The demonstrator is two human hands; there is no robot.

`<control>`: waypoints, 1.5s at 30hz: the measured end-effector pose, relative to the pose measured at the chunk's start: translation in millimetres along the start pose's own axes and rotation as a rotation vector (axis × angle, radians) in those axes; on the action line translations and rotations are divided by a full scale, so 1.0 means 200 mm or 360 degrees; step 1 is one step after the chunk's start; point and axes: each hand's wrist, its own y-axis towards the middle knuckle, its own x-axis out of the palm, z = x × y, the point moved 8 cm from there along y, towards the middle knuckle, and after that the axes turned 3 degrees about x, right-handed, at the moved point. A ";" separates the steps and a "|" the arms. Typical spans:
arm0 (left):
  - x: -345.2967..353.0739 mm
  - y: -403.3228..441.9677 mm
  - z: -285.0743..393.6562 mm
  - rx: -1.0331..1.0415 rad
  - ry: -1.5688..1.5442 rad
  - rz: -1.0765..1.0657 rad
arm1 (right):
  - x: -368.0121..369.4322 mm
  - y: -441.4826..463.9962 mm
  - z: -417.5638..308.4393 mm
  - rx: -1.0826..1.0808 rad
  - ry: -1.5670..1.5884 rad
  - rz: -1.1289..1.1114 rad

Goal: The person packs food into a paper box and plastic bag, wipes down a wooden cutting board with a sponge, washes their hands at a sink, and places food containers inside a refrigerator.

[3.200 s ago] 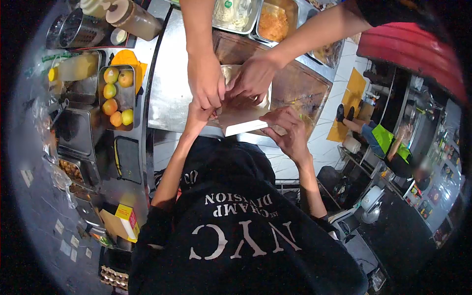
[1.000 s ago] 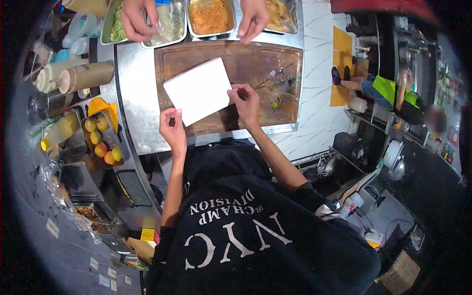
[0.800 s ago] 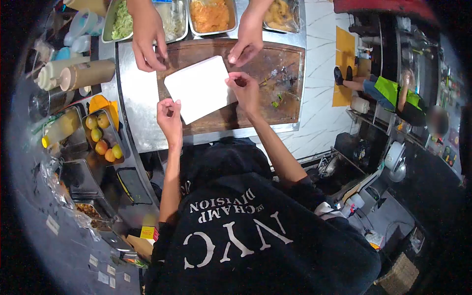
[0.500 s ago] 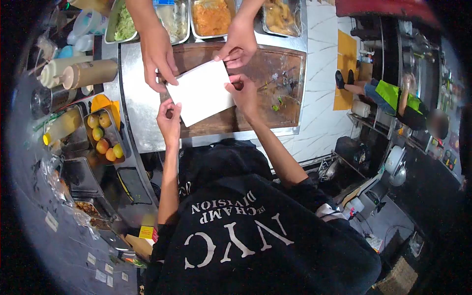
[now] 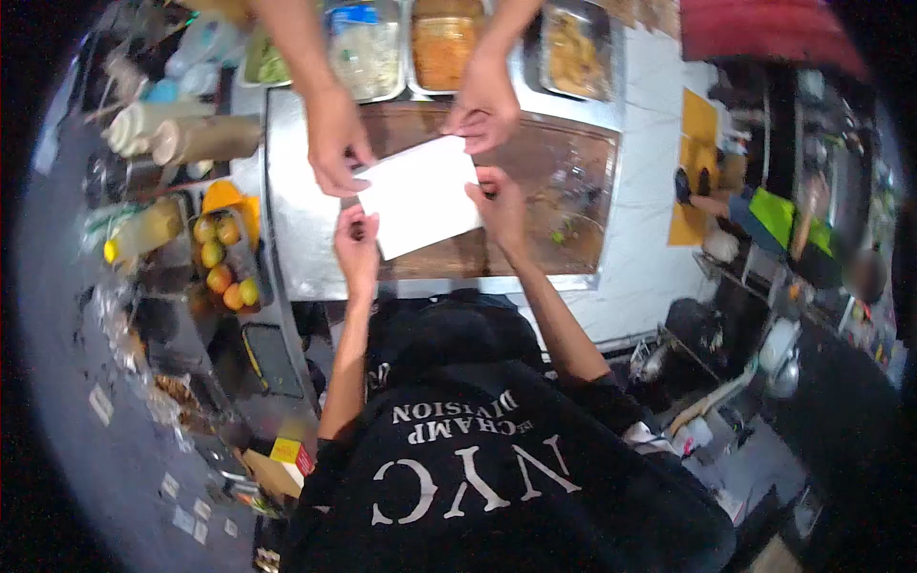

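Note:
My left hand (image 5: 357, 250) pinches the lower left edge of a sheet of white paper (image 5: 420, 202). At the paper's right edge, the thumb and fingers of my right hand (image 5: 501, 208) are closed on it. Across from me, another person's two hands hold the far side: one hand (image 5: 336, 143) at the far left corner, the other hand (image 5: 484, 103) at the far right corner. Held between us, the paper tilts slightly in the view above a brown wooden board (image 5: 544, 239) set in a metal surround. Small green scraps (image 5: 565, 231) lie on the board.
Along the far edge stand metal trays of orange shreds (image 5: 445, 53), pale shreds (image 5: 365, 57) and yellow pieces (image 5: 576, 59). Squeeze bottles (image 5: 205, 140) and a tray of round fruit (image 5: 218, 253) are at left. Another person in a green-and-dark top (image 5: 772, 218) is at far right.
The whole view has shifted, so the board, trays and hands appear farther right and a little lower. All the hands keep their hold on the paper.

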 end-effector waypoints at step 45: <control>0.00 0.10 0.13 0.0126 0.0010 0.0109 | 0.02 -0.02 0.02 -0.0038 -0.0030 -0.0152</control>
